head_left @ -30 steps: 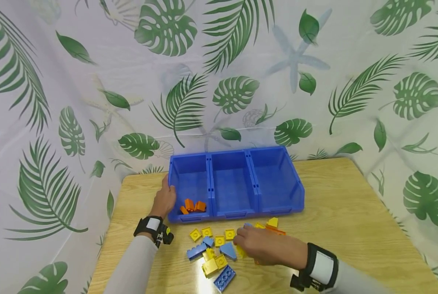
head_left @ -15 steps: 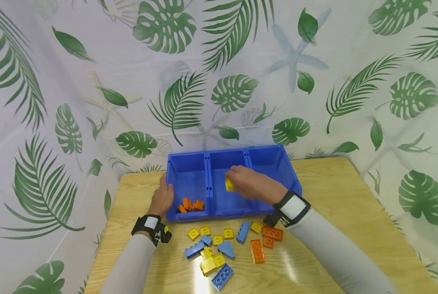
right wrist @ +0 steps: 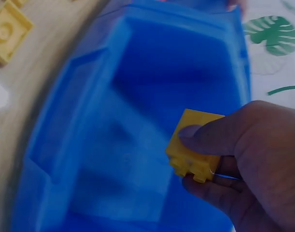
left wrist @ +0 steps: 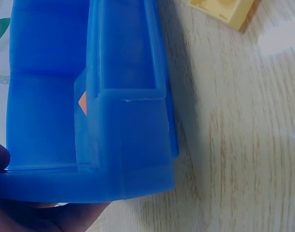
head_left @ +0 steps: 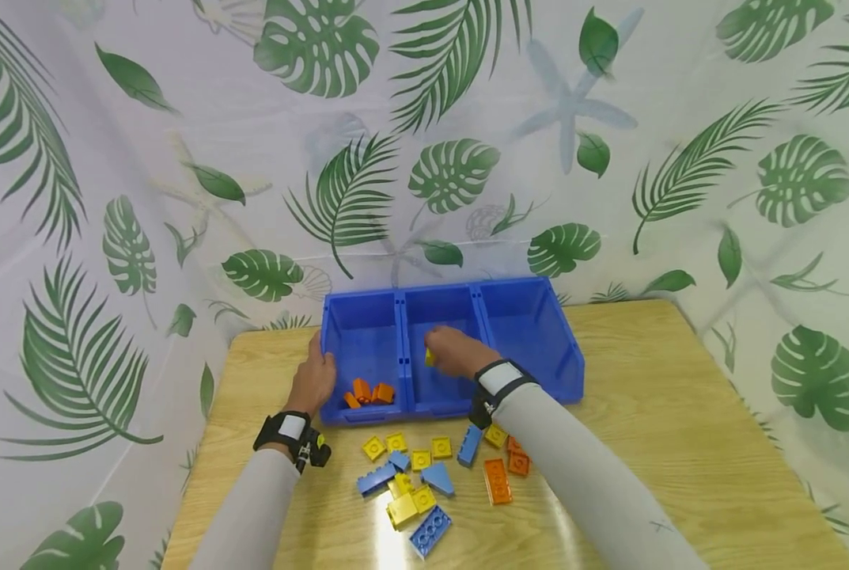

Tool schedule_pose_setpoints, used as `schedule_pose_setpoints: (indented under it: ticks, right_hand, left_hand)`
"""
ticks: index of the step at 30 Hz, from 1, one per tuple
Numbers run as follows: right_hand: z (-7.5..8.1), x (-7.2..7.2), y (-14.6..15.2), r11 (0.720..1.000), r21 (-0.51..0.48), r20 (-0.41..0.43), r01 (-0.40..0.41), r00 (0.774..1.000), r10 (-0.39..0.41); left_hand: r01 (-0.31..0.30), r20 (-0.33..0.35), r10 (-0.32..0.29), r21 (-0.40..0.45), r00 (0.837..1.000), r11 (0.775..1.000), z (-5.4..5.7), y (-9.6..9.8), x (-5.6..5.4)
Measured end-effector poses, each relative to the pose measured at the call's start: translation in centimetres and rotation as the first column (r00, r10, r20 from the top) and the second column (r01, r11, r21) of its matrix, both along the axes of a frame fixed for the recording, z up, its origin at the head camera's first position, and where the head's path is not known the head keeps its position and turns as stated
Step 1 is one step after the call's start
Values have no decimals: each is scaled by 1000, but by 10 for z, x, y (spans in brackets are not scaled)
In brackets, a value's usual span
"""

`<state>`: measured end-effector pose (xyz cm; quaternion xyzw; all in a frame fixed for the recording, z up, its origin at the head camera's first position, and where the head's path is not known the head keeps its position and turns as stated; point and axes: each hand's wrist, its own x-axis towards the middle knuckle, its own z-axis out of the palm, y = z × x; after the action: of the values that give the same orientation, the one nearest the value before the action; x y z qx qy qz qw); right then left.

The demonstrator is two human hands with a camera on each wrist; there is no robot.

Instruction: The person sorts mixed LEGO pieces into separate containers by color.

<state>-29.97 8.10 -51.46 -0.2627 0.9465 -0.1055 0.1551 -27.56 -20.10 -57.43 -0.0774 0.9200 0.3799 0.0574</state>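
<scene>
A yellow toy brick [right wrist: 198, 140] is pinched between the thumb and fingers of my right hand [head_left: 456, 352], inside the middle compartment of the blue three-part bin [head_left: 441, 410]. In the right wrist view its studs point down. My left hand [head_left: 313, 378] grips the bin's left side wall, with the thumb over the rim in the left wrist view. Several orange bricks [head_left: 384, 393] lie at the front of the left compartment.
In front of the bin, several yellow bricks [head_left: 403, 511], blue bricks [head_left: 430, 531] and orange bricks [head_left: 497, 481] are scattered on the wooden table [head_left: 631, 380]. A leaf-patterned cloth [head_left: 452, 174] stands behind the bin.
My right hand took the yellow brick from the table, carried it up to the bin and then moved left and lower within the middle compartment. The left hand stays on the bin.
</scene>
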Motion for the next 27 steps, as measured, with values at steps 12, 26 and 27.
schedule_pose_setpoints:
  ticks: [12,26,27]
  right_hand:
    - [-22,-2,-1,990,143,105,1,994,-16]
    - [-35,-3,2,991,134,101,15,995,-28]
    - [-35,-3,2,991,135,103,17,994,-32]
  left_hand:
    - [-8,-6,8,-20,1000,1000,5,3,1]
    - [-5,-8,5,-15,1000,1000,4,2,1]
    - [-6,-4,6,-15,1000,1000,4,2,1]
